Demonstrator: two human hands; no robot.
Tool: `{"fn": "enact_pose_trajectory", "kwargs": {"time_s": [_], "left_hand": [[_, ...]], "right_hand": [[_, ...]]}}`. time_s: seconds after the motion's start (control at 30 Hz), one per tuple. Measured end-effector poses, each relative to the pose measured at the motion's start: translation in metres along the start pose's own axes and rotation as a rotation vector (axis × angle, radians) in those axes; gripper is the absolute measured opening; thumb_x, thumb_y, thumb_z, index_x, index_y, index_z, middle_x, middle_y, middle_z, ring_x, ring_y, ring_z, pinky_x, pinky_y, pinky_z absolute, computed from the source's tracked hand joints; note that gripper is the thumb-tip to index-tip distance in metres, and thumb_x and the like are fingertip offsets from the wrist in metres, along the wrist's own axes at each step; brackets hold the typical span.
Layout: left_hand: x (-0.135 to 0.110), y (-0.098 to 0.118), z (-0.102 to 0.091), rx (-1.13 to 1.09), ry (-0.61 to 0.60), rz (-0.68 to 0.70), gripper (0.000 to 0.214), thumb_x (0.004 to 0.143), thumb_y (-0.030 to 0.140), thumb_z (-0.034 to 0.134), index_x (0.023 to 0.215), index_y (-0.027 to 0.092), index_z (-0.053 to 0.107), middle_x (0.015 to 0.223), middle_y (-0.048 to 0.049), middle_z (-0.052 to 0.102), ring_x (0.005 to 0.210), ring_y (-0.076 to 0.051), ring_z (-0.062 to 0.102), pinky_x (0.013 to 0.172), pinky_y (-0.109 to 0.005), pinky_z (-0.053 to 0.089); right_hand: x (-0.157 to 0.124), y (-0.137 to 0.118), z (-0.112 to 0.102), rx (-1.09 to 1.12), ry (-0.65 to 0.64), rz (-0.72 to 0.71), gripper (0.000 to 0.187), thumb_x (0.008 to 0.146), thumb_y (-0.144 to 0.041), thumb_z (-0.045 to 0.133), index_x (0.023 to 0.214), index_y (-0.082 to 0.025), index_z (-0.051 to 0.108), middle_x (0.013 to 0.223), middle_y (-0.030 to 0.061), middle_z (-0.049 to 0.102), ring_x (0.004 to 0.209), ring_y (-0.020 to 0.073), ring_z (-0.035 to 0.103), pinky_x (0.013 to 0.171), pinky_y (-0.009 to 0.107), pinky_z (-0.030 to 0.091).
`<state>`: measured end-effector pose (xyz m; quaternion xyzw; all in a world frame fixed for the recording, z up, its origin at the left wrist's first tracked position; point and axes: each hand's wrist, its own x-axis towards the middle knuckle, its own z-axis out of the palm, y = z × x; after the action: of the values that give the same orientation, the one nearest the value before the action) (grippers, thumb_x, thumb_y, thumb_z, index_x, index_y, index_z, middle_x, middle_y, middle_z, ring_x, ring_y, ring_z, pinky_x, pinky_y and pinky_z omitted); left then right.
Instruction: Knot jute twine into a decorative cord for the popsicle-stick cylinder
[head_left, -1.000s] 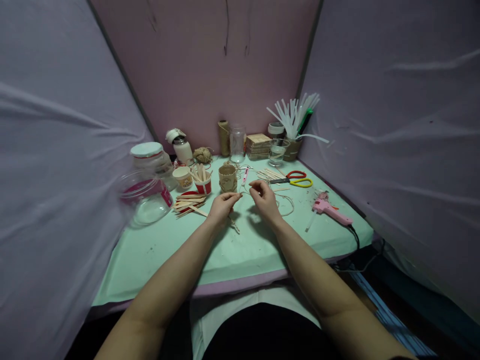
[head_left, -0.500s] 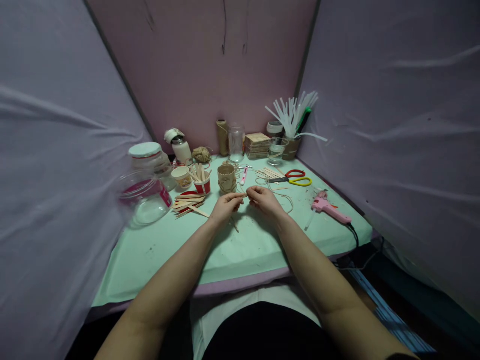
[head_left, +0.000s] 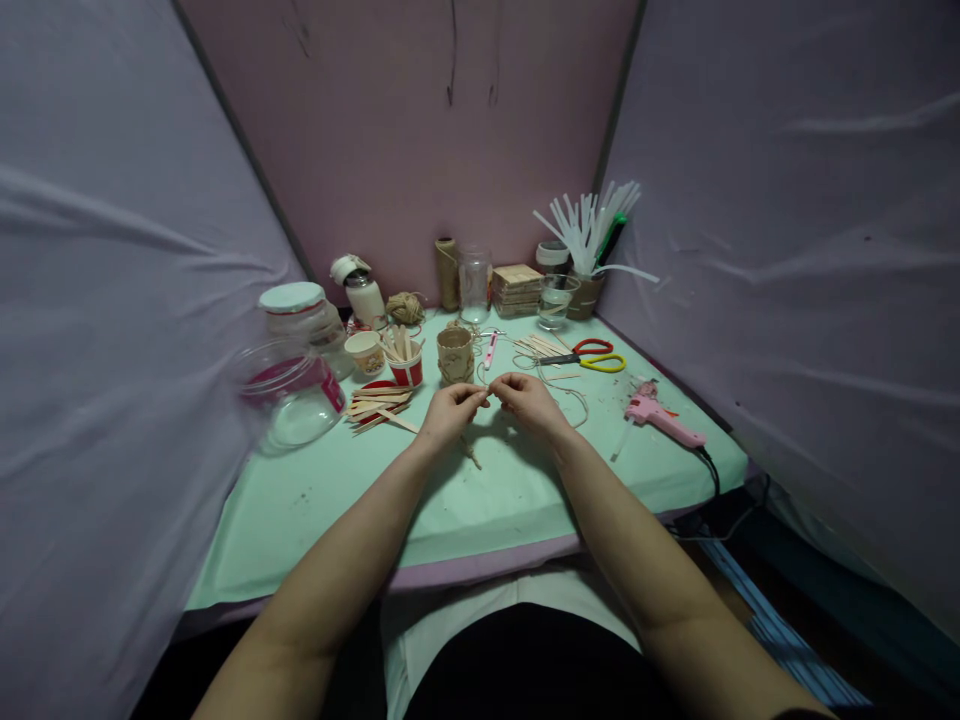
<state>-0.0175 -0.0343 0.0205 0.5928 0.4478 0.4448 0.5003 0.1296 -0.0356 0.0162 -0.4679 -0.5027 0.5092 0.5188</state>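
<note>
– Twine (head_left: pixel 577 400), where was it?
– Pinched between both hands, above the mat (head_left: pixel 487 500), just in front of the wrapped cup (head_left: pixel 455 356). The strand at the fingertips was too thin to see well. A loose loop of the twine lay on the mat just right of the right hand.
– How were the hands?
– The left hand (head_left: pixel 448 412) was closed narrow, thumb and forefinger nipped on the strand. The right hand (head_left: pixel 531 400) was the same, knuckles up. Their fingertips nearly met, but I couldn't tell whether they touched.
– Anything under them?
– A stick (head_left: pixel 472 453), tilted, below the left hand. I couldn't tell whether it hung from the twine or lay on the mat.
– And around?
– Loose sticks (head_left: pixel 375 405) lay left of the left hand, beside a red cup (head_left: pixel 406 372) with more standing in it. A jar (head_left: pixel 292 400) lay tilted at the left edge. Scissors (head_left: pixel 592 358) were beyond the right hand, and the glue gun (head_left: pixel 660 418) was well to its right. A glass (head_left: pixel 474 285) and a twine ball (head_left: pixel 405 308) stood by the back wall
</note>
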Motion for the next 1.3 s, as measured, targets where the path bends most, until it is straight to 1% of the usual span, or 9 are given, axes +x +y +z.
{"fn": "enact_pose_trajectory", "kwargs": {"time_s": [0.13,0.23,0.37,0.43,0.6,0.83,0.93,1.03,1.3], "left_hand": [[0.000,0.001,0.000,0.065,0.038,0.062,0.027,0.068,0.039,0.065,0.074,0.013,0.068,0.067,-0.0042,0.064,0.059,-0.012,0.050,0.057,-0.024,0.037],[0.000,-0.001,0.001,0.062,0.067,0.091,0.025,0.070,0.037,0.065,0.076,0.013,0.067,0.070,-0.0053,0.066,0.067,-0.014,0.056,0.064,-0.025,0.041],[-0.001,-0.001,0.000,0.057,0.115,0.102,0.023,0.069,0.035,0.065,0.075,0.013,0.067,0.070,-0.0053,0.066,0.069,-0.015,0.058,0.068,-0.026,0.043],[-0.001,0.000,0.000,0.059,0.127,0.108,0.022,0.069,0.034,0.065,0.075,0.013,0.067,0.070,-0.0052,0.066,0.069,-0.015,0.058,0.068,-0.026,0.043],[-0.003,0.001,0.001,0.098,0.123,0.117,0.023,0.070,0.032,0.064,0.080,0.013,0.071,0.073,-0.0060,0.067,0.070,-0.016,0.059,0.068,-0.026,0.044],[-0.002,-0.002,0.001,0.176,0.130,0.136,0.023,0.071,0.033,0.063,0.079,0.013,0.072,0.074,-0.0063,0.068,0.070,-0.016,0.059,0.066,-0.026,0.043],[-0.002,-0.002,0.000,0.211,0.138,0.153,0.024,0.071,0.035,0.062,0.076,0.013,0.071,0.073,-0.0056,0.068,0.068,-0.015,0.057,0.065,-0.025,0.042],[-0.002,-0.003,0.000,0.242,0.156,0.161,0.024,0.072,0.035,0.061,0.074,0.013,0.071,0.071,-0.0048,0.067,0.066,-0.015,0.056,0.063,-0.025,0.041],[-0.002,-0.005,0.002,0.345,0.244,0.230,0.017,0.073,0.026,0.059,0.074,0.014,0.070,0.072,-0.0034,0.068,0.065,-0.013,0.056,0.063,-0.024,0.041]], "right_hand": [[0.000,0.000,-0.001,-0.013,-0.012,-0.006,0.023,0.065,-0.039,0.066,0.064,-0.018,0.059,0.058,-0.0034,0.053,0.054,0.0085,0.041,0.054,0.024,0.032],[0.000,-0.001,-0.002,0.043,-0.067,0.006,0.024,0.065,-0.041,0.066,0.065,-0.018,0.058,0.058,-0.0038,0.051,0.054,0.0082,0.040,0.053,0.024,0.032],[-0.001,-0.004,-0.002,0.132,-0.156,0.036,0.026,0.063,-0.041,0.069,0.065,-0.019,0.057,0.057,-0.0051,0.047,0.052,0.0073,0.038,0.052,0.023,0.030],[-0.002,-0.005,-0.002,0.143,-0.170,0.052,0.025,0.062,-0.040,0.070,0.066,-0.019,0.058,0.059,-0.0047,0.048,0.054,0.0075,0.040,0.054,0.023,0.032],[-0.001,-0.003,-0.001,0.035,-0.087,0.015,0.021,0.066,-0.039,0.066,0.069,-0.019,0.060,0.062,-0.0036,0.051,0.056,0.0090,0.041,0.054,0.024,0.033],[0.003,0.007,0.001,-0.109,0.031,-0.192,0.022,0.069,-0.042,0.064,0.072,-0.020,0.062,0.065,-0.0015,0.056,0.063,0.0124,0.046,0.060,0.026,0.034],[0.004,0.010,0.001,-0.139,0.039,-0.235,0.021,0.071,-0.041,0.063,0.072,-0.020,0.061,0.069,-0.0008,0.057,0.066,0.0130,0.047,0.063,0.026,0.036],[0.004,0.011,0.002,-0.156,0.030,-0.233,0.020,0.072,-0.040,0.062,0.072,-0.020,0.061,0.070,-0.0004,0.058,0.065,0.0130,0.047,0.063,0.027,0.037],[0.003,0.011,0.005,-0.193,0.014,-0.232,0.024,0.072,-0.040,0.060,0.076,-0.017,0.063,0.072,0.0007,0.060,0.067,0.0132,0.049,0.065,0.026,0.039]]}}
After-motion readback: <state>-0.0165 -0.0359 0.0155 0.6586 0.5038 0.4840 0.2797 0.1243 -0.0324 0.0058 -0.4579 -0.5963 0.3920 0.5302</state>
